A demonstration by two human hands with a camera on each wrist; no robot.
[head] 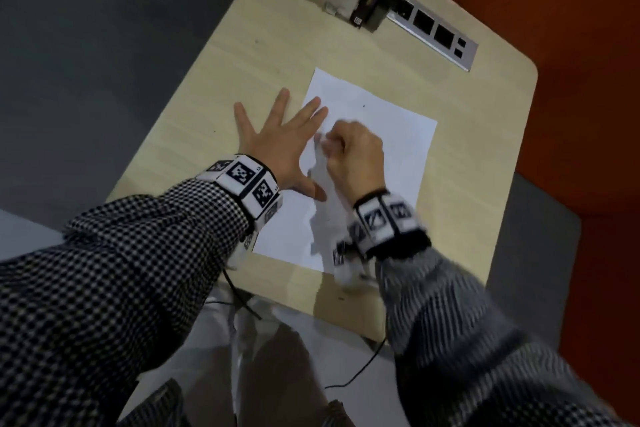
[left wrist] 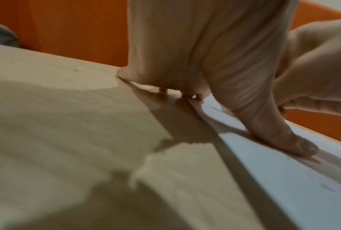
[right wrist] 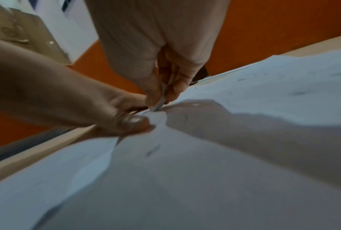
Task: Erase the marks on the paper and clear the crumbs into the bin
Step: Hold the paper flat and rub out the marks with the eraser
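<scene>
Paper (head: 391, 152) lies flat on the desk (head: 214, 87) under my left hand (head: 277, 146), fingers spread wide to pin its edge, so my right hand (head: 353, 152) can rub the pinched eraser (right wrist: 161, 101) without shifting it; no bin in view.

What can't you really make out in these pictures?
- The eraser: a pale sliver pinched in the right hand, mostly hidden by the fingers and blurred.
- The marks on the paper: faint smudges only, too blurred to read.
- Crumbs: too small to tell in any view.
- The bin: outside every view.
- The left hand covers the paper's left edge.
</scene>
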